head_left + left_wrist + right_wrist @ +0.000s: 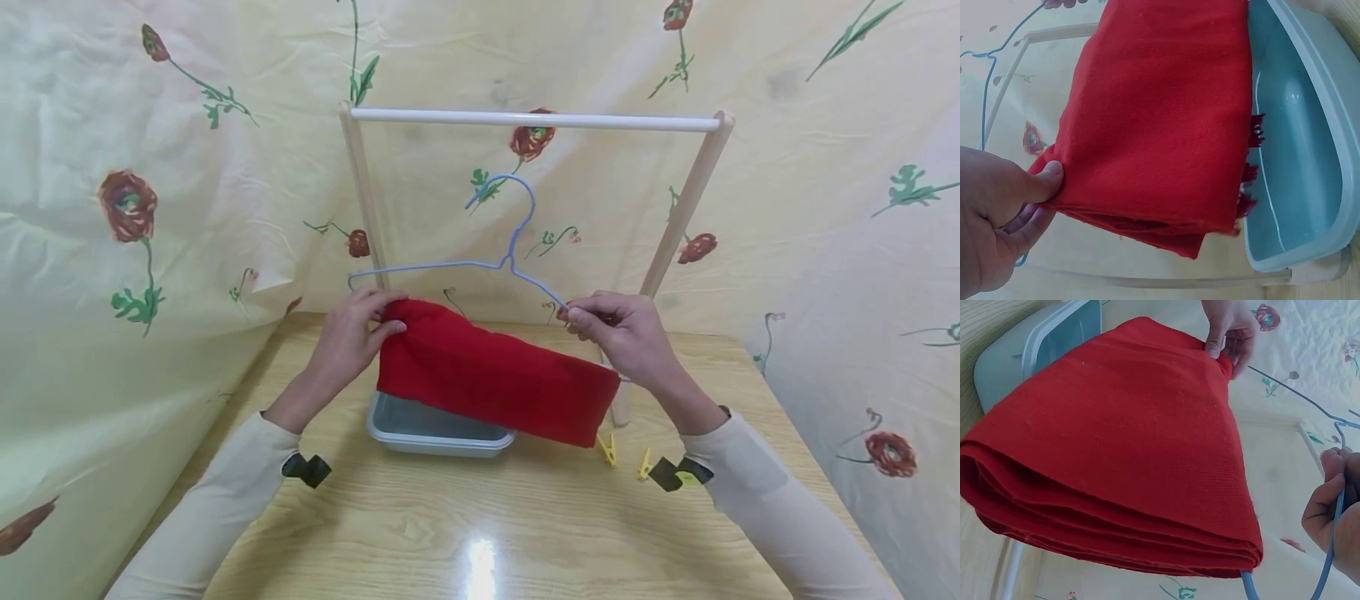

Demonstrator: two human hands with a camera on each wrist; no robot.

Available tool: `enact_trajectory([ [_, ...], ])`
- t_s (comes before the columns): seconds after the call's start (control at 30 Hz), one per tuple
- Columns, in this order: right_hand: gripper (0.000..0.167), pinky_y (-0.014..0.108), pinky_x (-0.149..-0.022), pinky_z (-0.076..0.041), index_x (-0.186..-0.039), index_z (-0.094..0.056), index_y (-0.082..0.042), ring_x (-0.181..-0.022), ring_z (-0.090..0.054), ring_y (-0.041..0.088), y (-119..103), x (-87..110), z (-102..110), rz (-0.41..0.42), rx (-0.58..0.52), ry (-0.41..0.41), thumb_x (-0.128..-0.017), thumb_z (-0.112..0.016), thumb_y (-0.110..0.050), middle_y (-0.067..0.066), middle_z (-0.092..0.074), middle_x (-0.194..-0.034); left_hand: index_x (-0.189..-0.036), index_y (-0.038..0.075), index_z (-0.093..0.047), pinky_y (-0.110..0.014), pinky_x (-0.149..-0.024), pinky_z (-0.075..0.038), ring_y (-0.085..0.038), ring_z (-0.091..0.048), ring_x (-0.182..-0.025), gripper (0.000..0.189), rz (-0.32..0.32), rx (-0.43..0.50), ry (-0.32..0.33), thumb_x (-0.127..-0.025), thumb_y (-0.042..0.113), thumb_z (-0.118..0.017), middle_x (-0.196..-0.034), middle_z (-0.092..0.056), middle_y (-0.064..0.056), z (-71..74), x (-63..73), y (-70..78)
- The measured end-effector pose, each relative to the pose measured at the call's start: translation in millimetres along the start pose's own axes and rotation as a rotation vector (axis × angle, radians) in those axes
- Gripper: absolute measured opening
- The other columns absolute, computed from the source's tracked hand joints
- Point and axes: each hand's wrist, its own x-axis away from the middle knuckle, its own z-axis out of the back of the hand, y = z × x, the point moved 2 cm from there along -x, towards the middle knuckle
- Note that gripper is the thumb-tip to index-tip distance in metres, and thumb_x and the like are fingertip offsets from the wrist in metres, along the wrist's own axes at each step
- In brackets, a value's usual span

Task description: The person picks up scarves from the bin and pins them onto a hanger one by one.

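A folded red scarf (495, 367) with a short fringe (1254, 131) hangs slantwise over the lower bar of a blue wire hanger (450, 265). My left hand (348, 329) pinches the scarf's upper left corner between thumb and fingers, close to the hanger's left end. On the other side, my right hand (622, 333) grips the hanger's right shoulder. The right wrist view shows the hanger wire (1329, 556) bending round and passing under the scarf's layered folds. The hook points up; most of the lower bar is hidden by the scarf.
Behind the hands stands a rack with a white top rail (532, 119) and wooden posts (686, 208). A light blue-grey basin (442, 442) sits below the scarf. Yellow clothespins (608, 451) lie on the wooden table (375, 533) at right. Flowered cloth surrounds the table.
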Motion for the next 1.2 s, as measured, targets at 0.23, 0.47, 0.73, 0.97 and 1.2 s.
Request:
enact_trajectory([
  [0.23, 0.013, 0.019, -0.068, -0.057, -0.101, -0.076, 0.008, -0.072, -0.066, 0.010, -3.3, -2.4, 1.6, -0.001, 0.028, -0.010, -0.092, -0.067, 0.010, -0.014, -0.072, -0.088, -0.123, 0.002, -0.072, -0.041, -0.076, -0.060, -0.031, -0.068, -0.094, 0.041, -0.053, -0.058, 0.002, -0.084, 0.005, -0.083, -0.105, -0.064, -0.015, -2.7, 5.5, -6.1],
  [0.47, 0.011, 0.018, -0.065, -0.054, -0.099, -0.077, 0.008, -0.070, -0.064, 0.012, -2.7, -6.7, 2.1, 0.032, 0.050, -0.008, -0.093, -0.067, 0.009, -0.012, -0.072, -0.085, -0.118, 0.000, -0.074, -0.040, -0.076, -0.056, -0.033, -0.062, -0.094, 0.037, -0.195, -0.122, 0.049, -0.082, -0.003, -0.083, -0.108, -0.062, -0.018, -5.4, 9.9, -1.5],
  [0.73, 0.010, 0.018, -0.065, -0.054, -0.098, -0.076, 0.009, -0.071, -0.065, 0.009, -2.0, -12.0, 1.1, 0.030, 0.065, -0.006, -0.093, -0.068, 0.009, 0.018, -0.072, -0.085, -0.119, 0.001, -0.072, -0.043, -0.083, -0.054, -0.031, -0.060, -0.103, 0.034, -0.371, -0.073, 0.024, -0.087, 0.007, -0.080, -0.112, -0.066, -0.015, -17.3, 11.5, 19.1],
  [0.97, 0.011, 0.018, -0.065, -0.054, -0.097, -0.077, 0.007, -0.070, -0.064, 0.010, -5.5, -13.3, 0.3, 0.038, 0.068, -0.002, -0.093, -0.067, 0.009, 0.014, -0.072, -0.084, -0.127, 0.008, -0.069, -0.041, -0.095, -0.053, -0.024, -0.059, -0.114, 0.049, -0.379, -0.014, -0.123, -0.087, 0.033, -0.082, -0.124, -0.066, -0.008, -36.9, 4.1, 39.6],
  [1.2, 0.010, 0.018, -0.067, -0.055, -0.098, -0.076, 0.009, -0.072, -0.067, 0.010, -10.3, -12.5, -1.6, 0.025, 0.059, -0.012, -0.093, -0.068, 0.009, 0.019, -0.072, -0.086, -0.128, 0.012, -0.070, -0.038, -0.094, -0.053, -0.020, -0.061, -0.109, 0.057, -0.374, -0.050, -0.240, -0.082, 0.040, -0.087, -0.122, -0.068, -0.004, -52.4, -2.3, 47.5],
])
